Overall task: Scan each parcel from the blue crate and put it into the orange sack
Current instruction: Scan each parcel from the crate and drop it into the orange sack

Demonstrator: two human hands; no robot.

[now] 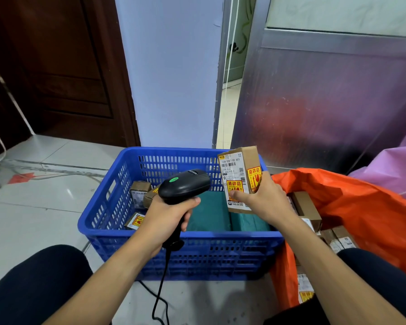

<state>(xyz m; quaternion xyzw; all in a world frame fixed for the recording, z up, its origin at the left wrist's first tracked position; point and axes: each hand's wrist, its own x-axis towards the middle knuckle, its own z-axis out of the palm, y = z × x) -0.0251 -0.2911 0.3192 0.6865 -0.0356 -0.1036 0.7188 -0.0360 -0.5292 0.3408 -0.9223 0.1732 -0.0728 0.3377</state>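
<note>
parcel [249,158] sticker [254,175] 易碎品, label [231,165] perhaps 0287-00 603 (blurred)

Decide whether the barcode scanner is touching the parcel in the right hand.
Apart. The head view shows blue crate wall between the barcode scanner and the parcel.

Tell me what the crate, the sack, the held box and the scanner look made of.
Crate: rigid moulded plastic, glossy blue, with slotted walls.
Sack: thin plastic sheet or woven plastic, hard to tell; orange, crinkled, slightly shiny.
Box: brown cardboard, matt, with paper labels stuck on.
Scanner: hard black plastic, smooth with soft highlights.
</note>
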